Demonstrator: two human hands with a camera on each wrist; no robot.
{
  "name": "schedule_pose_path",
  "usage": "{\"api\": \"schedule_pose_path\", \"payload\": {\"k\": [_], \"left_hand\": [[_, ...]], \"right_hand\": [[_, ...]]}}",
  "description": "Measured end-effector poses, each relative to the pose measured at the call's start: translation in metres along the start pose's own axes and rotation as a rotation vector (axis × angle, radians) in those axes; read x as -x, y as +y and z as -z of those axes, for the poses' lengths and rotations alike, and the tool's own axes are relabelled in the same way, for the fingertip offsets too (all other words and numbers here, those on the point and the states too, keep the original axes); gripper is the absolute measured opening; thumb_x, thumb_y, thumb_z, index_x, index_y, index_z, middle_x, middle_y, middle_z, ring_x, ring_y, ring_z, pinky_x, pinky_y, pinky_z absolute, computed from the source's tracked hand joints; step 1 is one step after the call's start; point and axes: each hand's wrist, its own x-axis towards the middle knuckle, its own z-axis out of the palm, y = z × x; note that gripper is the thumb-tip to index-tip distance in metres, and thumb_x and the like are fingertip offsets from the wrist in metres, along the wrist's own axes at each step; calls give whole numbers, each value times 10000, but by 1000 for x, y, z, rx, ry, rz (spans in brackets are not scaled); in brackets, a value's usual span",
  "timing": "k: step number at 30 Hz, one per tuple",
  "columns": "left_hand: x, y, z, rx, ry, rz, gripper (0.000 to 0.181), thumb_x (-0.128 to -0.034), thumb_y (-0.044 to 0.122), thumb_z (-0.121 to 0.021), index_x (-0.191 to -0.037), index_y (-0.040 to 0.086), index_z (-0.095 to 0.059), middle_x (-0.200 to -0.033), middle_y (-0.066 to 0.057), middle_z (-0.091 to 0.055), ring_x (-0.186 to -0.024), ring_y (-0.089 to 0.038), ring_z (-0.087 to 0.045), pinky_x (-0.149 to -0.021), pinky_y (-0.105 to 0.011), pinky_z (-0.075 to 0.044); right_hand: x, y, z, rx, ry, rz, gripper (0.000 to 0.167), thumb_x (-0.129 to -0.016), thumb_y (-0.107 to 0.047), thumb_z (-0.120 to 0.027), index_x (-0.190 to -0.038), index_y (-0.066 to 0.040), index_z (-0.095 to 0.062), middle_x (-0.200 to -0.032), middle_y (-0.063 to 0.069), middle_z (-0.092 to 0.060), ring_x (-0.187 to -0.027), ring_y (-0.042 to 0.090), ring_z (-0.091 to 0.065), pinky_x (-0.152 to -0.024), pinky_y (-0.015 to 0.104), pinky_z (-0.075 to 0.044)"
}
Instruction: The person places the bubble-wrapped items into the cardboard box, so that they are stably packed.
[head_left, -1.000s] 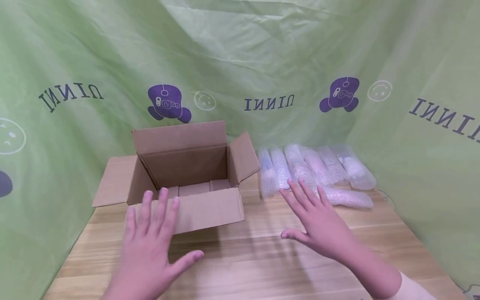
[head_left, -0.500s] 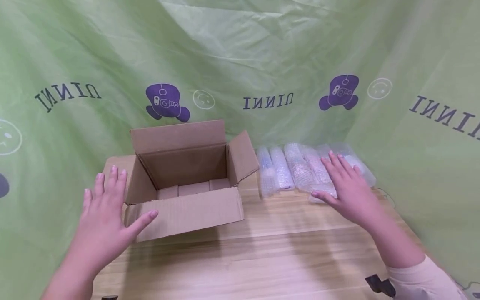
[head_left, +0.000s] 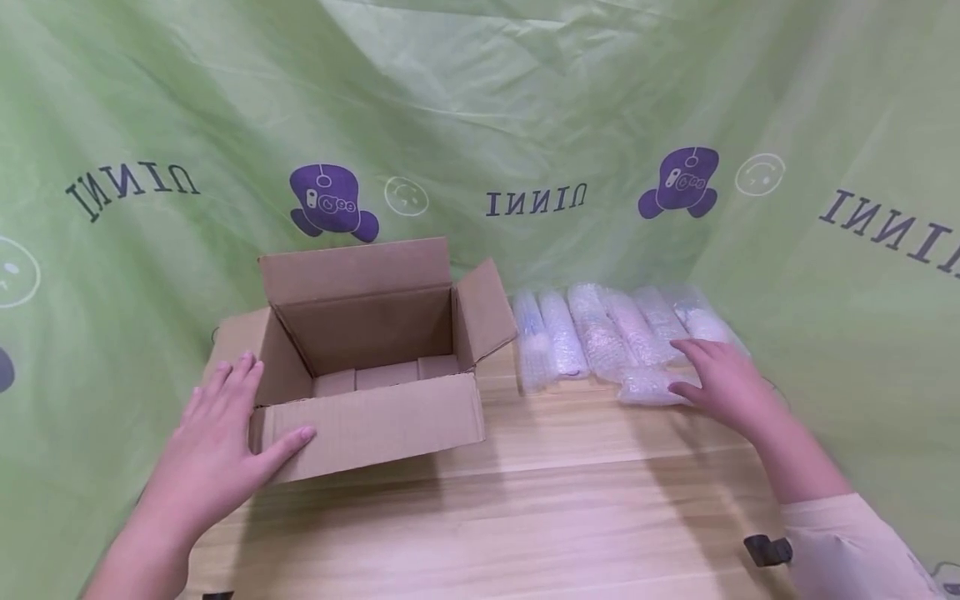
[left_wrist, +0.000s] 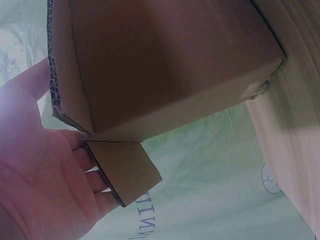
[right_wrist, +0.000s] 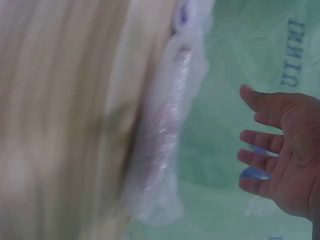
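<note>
An open cardboard box (head_left: 375,333) stands at the left of the table with its flaps folded outward. My left hand (head_left: 217,450) lies at the box's front left corner, fingers extended over the left flap (head_left: 240,337) and thumb by the front flap (head_left: 375,429). In the left wrist view the fingers pass behind a small flap (left_wrist: 125,170). To the right, my right hand (head_left: 731,387) hovers over a bubble-wrapped bundle (head_left: 648,387) lying crosswise, fingers slightly bent and holding nothing. The right wrist view shows that wrapped bundle (right_wrist: 162,135) apart from the palm.
Several more bubble-wrapped bundles (head_left: 596,329) lie side by side behind the crosswise one, right of the box. A green printed curtain (head_left: 480,125) surrounds the wooden table (head_left: 540,508). Dark clips (head_left: 767,550) show near the front edge.
Both hands have moved outward from over the table's middle. The left has come to the box's left corner; the right has lowered toward the crosswise bundle, its spread fingers now bent.
</note>
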Motion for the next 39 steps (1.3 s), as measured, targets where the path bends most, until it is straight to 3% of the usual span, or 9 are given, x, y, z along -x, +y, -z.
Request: {"api": "schedule_pose_path", "payload": {"k": [8, 14, 18, 29, 34, 39], "left_hand": [[1, -2, -2, 32, -19, 28, 1130, -862, 632, -626, -1574, 58, 37, -1647, -151, 38, -1521, -336, 65, -1231, -444, 113], [2, -2, -3, 37, -10, 25, 1122, -860, 627, -633, -1577, 58, 16, -1650, -151, 12, -1524, -328, 55, -1237, -405, 106], [2, -2, -4, 38, -7, 23, 1117, -861, 622, -635, -1579, 63, 13, -1650, -154, 5, -1524, -328, 54, -1240, -406, 96], [1, -3, -4, 39, -9, 26, 1115, -861, 622, -635, -1580, 70, 15, -1652, -148, 6, -1525, -322, 56, -1239, -401, 98], [0, -3, -4, 40, -15, 29, 1114, -862, 625, -632, -1580, 70, 15, -1652, -142, 13, -1525, -321, 64, -1237, -409, 102], [-1, -3, -3, 39, -17, 30, 1112, -863, 626, -629, -1580, 70, 13, -1652, -148, 8, -1524, -327, 60, -1237, -432, 91]], "right_hand": [[6, 25, -27, -25, -152, -86, 579, -917, -236, -673, -1393, 32, -482, -1385, 361, -448, -1232, 584, -422, -1015, 724, -333], [10, 34, -42, -23, -108, -22, 441, -897, -171, -692, -1259, 58, -591, -1287, 379, -528, -1142, 580, -516, -967, 692, -412], [11, 39, -47, -36, -99, -27, 400, -887, -126, -681, -1227, 67, -597, -1254, 375, -551, -1133, 572, -523, -982, 682, -406], [8, 44, -50, -49, -151, -32, 491, -856, -96, -703, -1302, 53, -562, -1333, 362, -501, -1185, 595, -467, -1009, 712, -353], [7, 46, -44, -90, -216, -74, 495, -887, -123, -672, -1342, 23, -545, -1350, 337, -509, -1224, 567, -464, -1019, 705, -353], [1, 46, -29, -164, -253, 5, 469, -849, -71, -689, -1284, 67, -579, -1257, 319, -589, -1137, 524, -555, -958, 660, -444]]}}
